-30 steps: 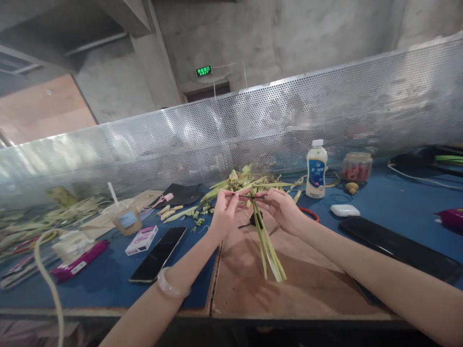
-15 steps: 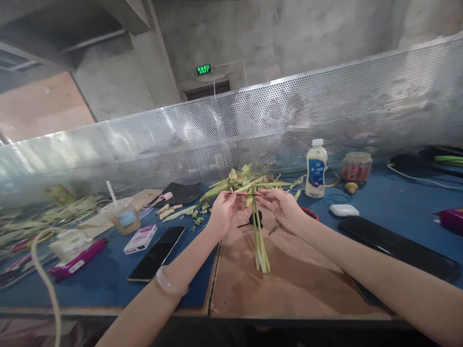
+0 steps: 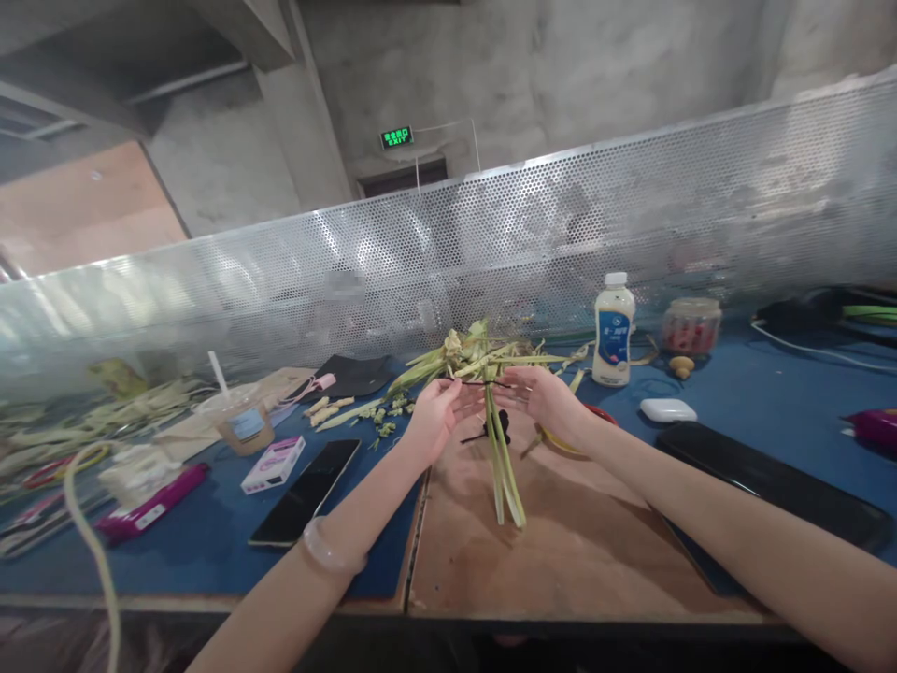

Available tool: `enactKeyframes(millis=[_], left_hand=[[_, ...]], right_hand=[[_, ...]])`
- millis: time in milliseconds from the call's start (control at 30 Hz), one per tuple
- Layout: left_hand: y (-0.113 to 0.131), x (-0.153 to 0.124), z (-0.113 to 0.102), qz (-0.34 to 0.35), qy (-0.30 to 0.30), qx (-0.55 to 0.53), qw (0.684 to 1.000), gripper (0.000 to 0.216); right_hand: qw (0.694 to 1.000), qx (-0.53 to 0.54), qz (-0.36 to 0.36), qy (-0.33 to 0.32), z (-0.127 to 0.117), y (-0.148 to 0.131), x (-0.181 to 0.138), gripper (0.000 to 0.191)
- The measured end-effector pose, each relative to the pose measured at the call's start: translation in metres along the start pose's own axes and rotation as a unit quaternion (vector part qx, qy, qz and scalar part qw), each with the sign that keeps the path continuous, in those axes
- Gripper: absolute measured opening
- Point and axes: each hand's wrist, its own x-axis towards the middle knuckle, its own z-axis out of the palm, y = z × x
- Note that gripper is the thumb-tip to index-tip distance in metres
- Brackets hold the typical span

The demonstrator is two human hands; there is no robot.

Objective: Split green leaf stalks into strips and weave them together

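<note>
A bunch of long pale-green stems [image 3: 503,467] lies over the brown board, its leafy end away from me and its cut ends towards me. Across its upper part runs a thin black cord [image 3: 479,383]. My left hand [image 3: 435,416] pinches the cord left of the stems between thumb and forefinger, its other fingers stretched towards them. On the other side, my right hand [image 3: 543,400] has the cord at its fingertips, the remaining fingers spread beside the stems. A tangle of black cord [image 3: 498,427] rests on the board behind the stems.
Leafy stalks [image 3: 469,350] are heaped behind my hands. A bottle [image 3: 614,332], a jar [image 3: 691,327], a white case [image 3: 668,409] and a black flat object [image 3: 763,477] stand or lie rightward. Leftward are a phone [image 3: 306,491], a small box [image 3: 274,465] and a drink cup [image 3: 242,425].
Fingers of both hands have spread around the stems, and the cord shows more plainly across them. A yellow curved edge has come into sight beneath my right wrist.
</note>
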Motion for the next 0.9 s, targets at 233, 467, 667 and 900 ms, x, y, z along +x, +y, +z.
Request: enactKeyframes(millis=[233, 467, 667, 900], left_hand=[[0.000, -0.002, 0.002, 0.002, -0.006, 0.017, 1.000, 0.023], [0.004, -0.007, 0.007, 0.016, -0.016, 0.029, 0.999, 0.020], [0.011, -0.006, 0.007, 0.024, -0.018, 0.005, 1.000, 0.014], [0.012, -0.005, 0.011, 0.074, -0.004, 0.023, 0.997, 0.017]], right_hand=[[0.975, -0.212, -0.061, -0.010, 0.006, 0.003, -0.004, 0.027], [0.923, -0.358, -0.142, -0.006, 0.008, -0.002, -0.007, 0.026], [0.924, -0.352, -0.151, -0.006, 0.009, -0.004, -0.010, 0.024], [0.919, -0.354, -0.174, 0.028, 0.015, -0.010, -0.011, 0.019]])
